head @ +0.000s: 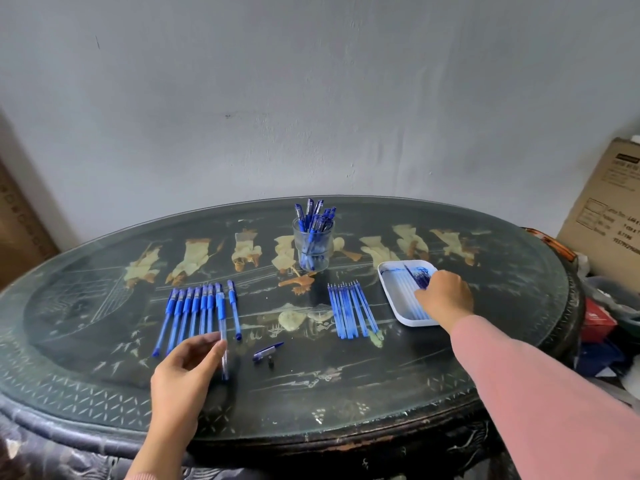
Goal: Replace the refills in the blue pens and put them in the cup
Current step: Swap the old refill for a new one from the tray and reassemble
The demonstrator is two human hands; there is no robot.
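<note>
A row of several blue pens (pixel 194 311) lies at the left of the dark oval table (pixel 346 386). My left hand (pixel 183 372) pinches a clear pen barrel (pixel 222 327) with a blue grip, held just above the table. A blue pen cap (pixel 267 350) and a small dark tip piece (pixel 270 360) lie beside it. Several fresh blue refills (pixel 351 311) lie in a row at the centre right. My right hand (pixel 445 296) reaches over the white tray (pixel 389 289) of used refills, fingers at a refill (pixel 414 275) there. A glass cup (pixel 312 247) behind holds several blue pens.
A cardboard box (pixel 606 216) stands at the right beyond the table, with bags and clutter (pixel 606 327) below it. A grey wall (pixel 311 98) rises right behind the table. Another brown box edge (pixel 17 230) shows at the far left.
</note>
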